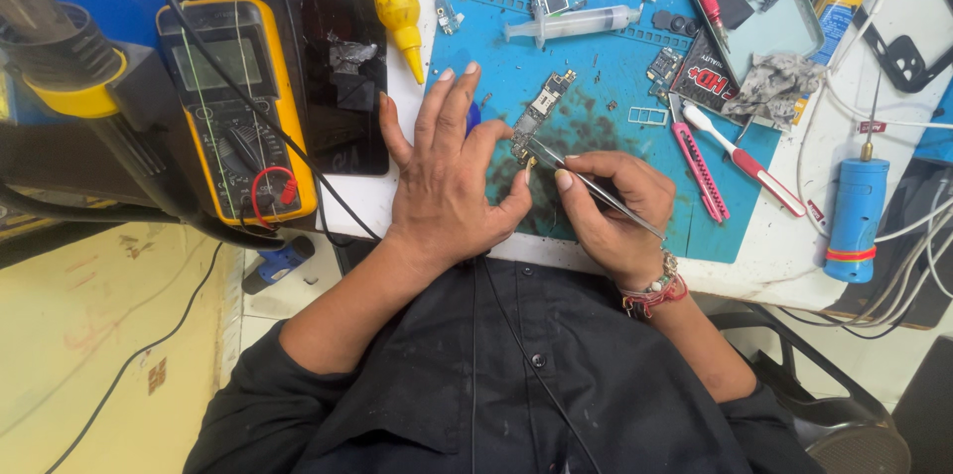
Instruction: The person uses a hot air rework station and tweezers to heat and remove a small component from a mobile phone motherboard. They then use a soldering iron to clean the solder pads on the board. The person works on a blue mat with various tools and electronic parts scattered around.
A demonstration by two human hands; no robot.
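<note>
left hand lies flat with fingers spread, pinning the small circuit board to the blue mat so it can't slide, while the right hand pinches tweezers at its edge

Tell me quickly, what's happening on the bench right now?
A person works on a small circuit board lying on the blue mat. The left hand steadies the board's lower end, fingers spread. The right hand holds tweezers, tips at that same end. A yellow multimeter sits to the left.
</note>
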